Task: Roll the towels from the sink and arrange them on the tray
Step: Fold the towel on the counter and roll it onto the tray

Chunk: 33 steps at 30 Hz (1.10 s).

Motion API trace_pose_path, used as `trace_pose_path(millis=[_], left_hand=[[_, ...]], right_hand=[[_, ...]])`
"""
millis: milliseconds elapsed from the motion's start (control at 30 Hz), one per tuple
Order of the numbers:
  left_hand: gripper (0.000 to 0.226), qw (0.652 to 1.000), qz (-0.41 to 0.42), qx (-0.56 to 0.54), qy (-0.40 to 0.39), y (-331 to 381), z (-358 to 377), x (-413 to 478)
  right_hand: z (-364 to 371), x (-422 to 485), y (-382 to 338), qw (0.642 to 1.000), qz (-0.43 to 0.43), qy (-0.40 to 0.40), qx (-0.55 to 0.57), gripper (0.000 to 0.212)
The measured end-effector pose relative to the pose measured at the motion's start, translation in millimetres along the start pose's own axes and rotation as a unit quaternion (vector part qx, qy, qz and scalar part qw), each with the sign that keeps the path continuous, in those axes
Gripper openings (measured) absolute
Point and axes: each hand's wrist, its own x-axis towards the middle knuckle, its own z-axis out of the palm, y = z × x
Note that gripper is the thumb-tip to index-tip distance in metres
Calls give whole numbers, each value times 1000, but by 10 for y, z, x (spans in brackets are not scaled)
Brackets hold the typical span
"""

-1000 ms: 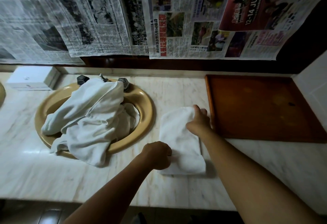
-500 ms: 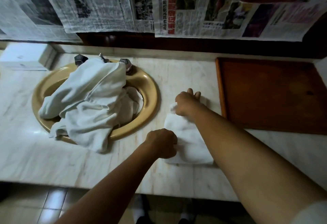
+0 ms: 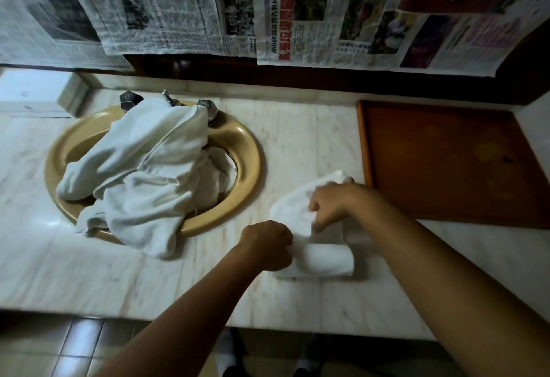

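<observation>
A folded white towel [image 3: 324,262] lies on the marble counter between the sink and the tray, its near end curled into a short roll. My left hand [image 3: 268,244] is closed on the roll's left end. My right hand [image 3: 331,207] pinches the towel's flat middle part, just beyond the roll. A heap of white towels [image 3: 143,174] fills the tan oval sink [image 3: 247,150] and spills over its front rim. The brown wooden tray [image 3: 446,162] sits at the right with nothing on it.
Two dark tap knobs [image 3: 129,99] and a spout stand behind the sink, partly under the towels. A white box [image 3: 32,92] sits at the far left. Newspaper sheets [image 3: 268,7] cover the wall. The counter's front edge [image 3: 208,320] runs below my arms.
The near end of the towel has been rolled up. My right hand came back from the towel's far end to its middle. The camera tilted down a little.
</observation>
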Motion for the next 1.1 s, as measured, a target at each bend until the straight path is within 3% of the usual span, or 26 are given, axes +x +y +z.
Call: trace_pose_path(millis=[67, 100, 200, 267, 333, 400, 600, 700, 800, 900, 1000, 1100], left_hand=[[43, 1000, -3, -2, 1, 8, 0, -9], [43, 1000, -5, -4, 1, 13, -2, -13], [43, 1000, -2, -3, -1, 20, -3, -21], [43, 1000, -2, 0, -4, 22, -6, -19], [43, 1000, -5, -1, -3, 24, -1, -19], [43, 1000, -11, -6, 1, 35, 2, -26], [41, 1000, -13, -10, 10, 47, 10, -35], [40, 1000, -13, -10, 7, 51, 15, -35], [41, 1000, -14, -11, 5, 50, 19, -38], [42, 1000, -11, -7, 4, 43, 16, -38], [41, 1000, -10, -3, 4, 46, 13, -36], [41, 1000, -13, -10, 8, 34, 7, -33]], right_hand=[[67, -32, 102, 996, 16, -37, 84, 40], [91, -21, 124, 992, 20, -10, 126, 36], [145, 103, 95, 962, 55, 168, 208, 20], [180, 214, 60, 945, 68, 233, 221, 37], [197, 295, 5, 968, 83, 188, 141, 59], [184, 352, -53, 983, 105, 132, 71, 66], [-126, 302, -291, 986, 135, 68, 71, 26], [-245, 264, -265, 978, 156, 16, 136, 35], [-268, 378, -227, 976, 161, 43, 142, 39], [-170, 434, -216, 980, 167, 101, 20, 17], [-96, 351, -270, 986, 149, 69, -18, 19], [-118, 264, -332, 989, 129, 37, 56, 23]])
